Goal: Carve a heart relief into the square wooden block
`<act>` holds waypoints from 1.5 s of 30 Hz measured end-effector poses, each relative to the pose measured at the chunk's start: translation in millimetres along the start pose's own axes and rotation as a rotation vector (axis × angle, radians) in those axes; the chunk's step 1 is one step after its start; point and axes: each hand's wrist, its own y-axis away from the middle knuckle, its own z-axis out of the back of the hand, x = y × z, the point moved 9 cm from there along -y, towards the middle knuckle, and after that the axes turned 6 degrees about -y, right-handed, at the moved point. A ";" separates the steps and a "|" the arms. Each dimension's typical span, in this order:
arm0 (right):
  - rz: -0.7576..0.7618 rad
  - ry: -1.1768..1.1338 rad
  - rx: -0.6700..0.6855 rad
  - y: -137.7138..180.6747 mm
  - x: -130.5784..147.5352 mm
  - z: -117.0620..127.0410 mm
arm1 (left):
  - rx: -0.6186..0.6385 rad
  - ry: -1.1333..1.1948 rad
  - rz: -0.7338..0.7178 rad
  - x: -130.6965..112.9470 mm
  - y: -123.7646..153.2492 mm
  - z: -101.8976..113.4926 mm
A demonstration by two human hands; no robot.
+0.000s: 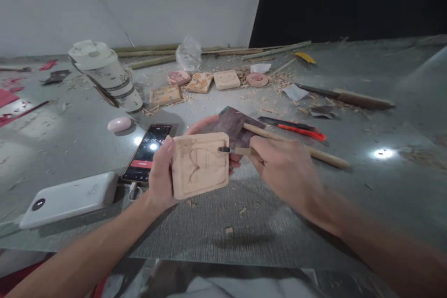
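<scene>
My left hand (163, 174) is closed around a square wooden block (200, 181) with rounded corners, thumb on its left edge and fingers behind. A raised border and a curved figure in dark lines show on its face, which is tilted up toward me. In my right hand (284, 167) is a wood carving tool (240, 151) with a pale wooden handle and a short dark metal tip. That tip meets the block near its upper right corner. Behind the block lies a dark sheet (230, 123), possibly sandpaper, and a wooden stick (331, 158) passes behind my right hand.
A phone (148, 153) showing a timer and a white power bank (73, 198) lie left, near a lidded paper cup (111, 79). Several carved pieces (226, 80) sit among shavings at the back. A red-and-black cutter (300, 130) and a file (349, 97) lie right.
</scene>
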 end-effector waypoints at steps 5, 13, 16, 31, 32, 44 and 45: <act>-0.066 0.091 0.065 0.9 -5.0 -6.9 | -0.112 -0.009 0.040 2.7 3.2 8.1; -0.115 0.091 0.185 3.5 -7.0 -20.3 | -0.115 -0.053 0.090 4.6 2.7 -1.9; -0.123 0.106 0.200 3.9 -7.2 -21.8 | -0.128 -0.024 0.099 6.4 2.6 1.0; -0.263 0.034 0.429 5.0 -6.9 -45.8 | -0.117 0.003 0.089 10.8 3.5 0.6; -0.268 0.035 0.428 5.6 -6.5 -46.0 | -0.116 0.000 0.081 10.0 3.4 0.0; -0.282 0.011 0.468 3.7 -5.1 -46.6 | -0.156 -0.010 0.061 14.1 4.3 7.0; -0.281 0.003 0.476 3.9 -3.9 -47.4 | -0.162 -0.007 0.059 14.0 4.7 6.8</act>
